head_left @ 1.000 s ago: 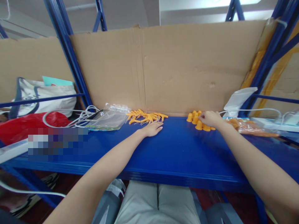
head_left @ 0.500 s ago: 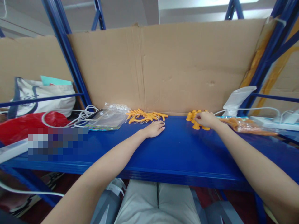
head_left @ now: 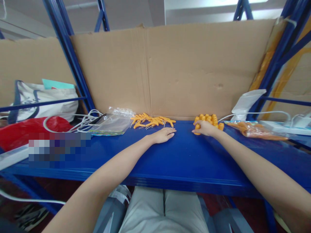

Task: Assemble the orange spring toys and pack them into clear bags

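Orange cone-shaped caps [head_left: 209,118] stand in a tight cluster right of centre in the frame, on the blue shelf [head_left: 184,161] just before the cardboard sheet [head_left: 194,71] that backs it. The right hand [head_left: 206,128] lies at the near edge of the cluster, thumb and fingertips pinched on a single cap [head_left: 197,127] at its left side. The left hand [head_left: 163,135] rests palm down at mid-frame, fingers stretched out flat and holding nothing, just below a scatter of orange claw-shaped pieces [head_left: 152,121]. Left of these lies a clear plastic bag [head_left: 113,123], then white cables [head_left: 85,121] and a red bag [head_left: 26,129]. At the right of the frame, a clear bag of orange parts [head_left: 252,129] lies near the caps.
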The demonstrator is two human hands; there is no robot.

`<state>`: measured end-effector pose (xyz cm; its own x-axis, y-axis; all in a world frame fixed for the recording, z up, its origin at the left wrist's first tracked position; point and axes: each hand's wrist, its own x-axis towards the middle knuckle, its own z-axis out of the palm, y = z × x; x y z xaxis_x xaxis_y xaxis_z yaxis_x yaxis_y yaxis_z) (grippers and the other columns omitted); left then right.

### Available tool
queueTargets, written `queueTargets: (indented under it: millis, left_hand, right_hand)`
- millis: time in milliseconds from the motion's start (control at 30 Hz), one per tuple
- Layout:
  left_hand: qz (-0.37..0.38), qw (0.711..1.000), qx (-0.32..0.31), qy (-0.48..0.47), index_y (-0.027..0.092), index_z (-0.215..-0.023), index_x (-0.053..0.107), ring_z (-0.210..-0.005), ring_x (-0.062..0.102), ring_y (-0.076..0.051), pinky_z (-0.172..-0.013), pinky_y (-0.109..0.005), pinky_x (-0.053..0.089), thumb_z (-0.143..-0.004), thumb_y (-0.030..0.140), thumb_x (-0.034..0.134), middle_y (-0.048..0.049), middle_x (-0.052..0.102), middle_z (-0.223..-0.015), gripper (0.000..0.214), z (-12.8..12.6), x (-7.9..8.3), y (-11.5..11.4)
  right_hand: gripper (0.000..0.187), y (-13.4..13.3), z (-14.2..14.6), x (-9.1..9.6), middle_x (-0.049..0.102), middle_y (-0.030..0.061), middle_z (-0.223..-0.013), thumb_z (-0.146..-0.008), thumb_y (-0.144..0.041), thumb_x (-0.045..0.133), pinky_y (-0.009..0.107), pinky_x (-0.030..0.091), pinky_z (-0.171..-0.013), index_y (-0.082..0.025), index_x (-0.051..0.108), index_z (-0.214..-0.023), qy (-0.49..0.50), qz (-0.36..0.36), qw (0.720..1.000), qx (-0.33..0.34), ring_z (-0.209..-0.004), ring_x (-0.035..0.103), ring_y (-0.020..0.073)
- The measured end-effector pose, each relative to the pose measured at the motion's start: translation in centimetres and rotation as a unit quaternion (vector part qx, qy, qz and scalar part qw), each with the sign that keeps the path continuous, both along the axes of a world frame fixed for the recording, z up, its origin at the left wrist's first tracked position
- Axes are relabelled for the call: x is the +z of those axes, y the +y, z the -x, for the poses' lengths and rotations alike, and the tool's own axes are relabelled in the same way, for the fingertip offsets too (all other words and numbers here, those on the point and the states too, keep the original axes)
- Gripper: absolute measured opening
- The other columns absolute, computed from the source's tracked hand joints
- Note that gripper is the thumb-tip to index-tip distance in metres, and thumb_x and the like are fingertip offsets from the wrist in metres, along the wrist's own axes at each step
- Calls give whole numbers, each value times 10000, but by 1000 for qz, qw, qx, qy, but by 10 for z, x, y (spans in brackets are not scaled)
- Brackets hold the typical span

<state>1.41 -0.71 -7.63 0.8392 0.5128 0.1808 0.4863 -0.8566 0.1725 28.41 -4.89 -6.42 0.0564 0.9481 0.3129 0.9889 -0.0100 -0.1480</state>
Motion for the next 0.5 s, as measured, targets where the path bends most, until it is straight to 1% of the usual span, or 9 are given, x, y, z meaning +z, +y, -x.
queueTargets:
  millis: [100, 167, 267, 333, 433, 500]
  left_hand:
    - [3, 1000, -25, -8, 170, -1334, 493, -1357, 367, -171, -1151, -338, 227, -968, 294, 340, -78, 465, -1435, 415, -4, 1, -7]
    - [1, 999, -45, -16, 193, -1331, 493, -1352, 374, -172, -1152, -346, 228, -968, 306, 347, -63, 484, -1422, 407, -5, 0, -10]
    - [-11, 998, -60, -26, 198, -1347, 468, -1359, 363, -180, -1154, -358, 227, -969, 319, 352, -66, 463, -1439, 414, -6, -3, -9]
    - [-22, 998, -49, -28, 183, -1370, 434, -1373, 341, -181, -1159, -363, 214, -969, 316, 349, -83, 425, -1464, 431, -6, -5, -7]
    - [-22, 999, -7, -29, 141, -1399, 386, -1403, 285, -187, -1169, -372, 189, -970, 317, 333, -120, 357, -1500, 467, -8, -9, 0]
    - [-18, 999, 18, -36, 136, -1405, 374, -1417, 252, -193, -1172, -382, 181, -969, 327, 327, -129, 313, -1520, 478, -9, -12, 5]
  right_hand:
    - [191, -1, 5, -1, 698, 77, -923, -743, -357, 667, 372, 473, -792, -220, 659, -876, 57, 24, 997, 35, -860, 641, 244]
    - [173, -1, 7, -2, 693, 67, -859, -747, -344, 658, 344, 478, -779, -198, 651, -840, 103, 28, 993, 58, -823, 636, 224]
    - [169, -2, 12, -5, 677, 44, -786, -736, -345, 652, 310, 485, -735, -183, 636, -780, 175, 34, 981, 77, -769, 621, 201]
    - [171, -2, 14, -7, 666, 34, -752, -727, -346, 650, 296, 484, -712, -177, 625, -738, 218, 43, 971, 86, -747, 612, 193]
    - [155, -5, 19, -6, 664, 36, -738, -717, -323, 660, 301, 478, -718, -176, 612, -702, 265, 49, 958, 99, -745, 604, 196]
    - [129, -7, 22, -4, 665, 42, -728, -713, -289, 666, 313, 473, -730, -177, 607, -689, 282, 51, 953, 101, -746, 602, 205]
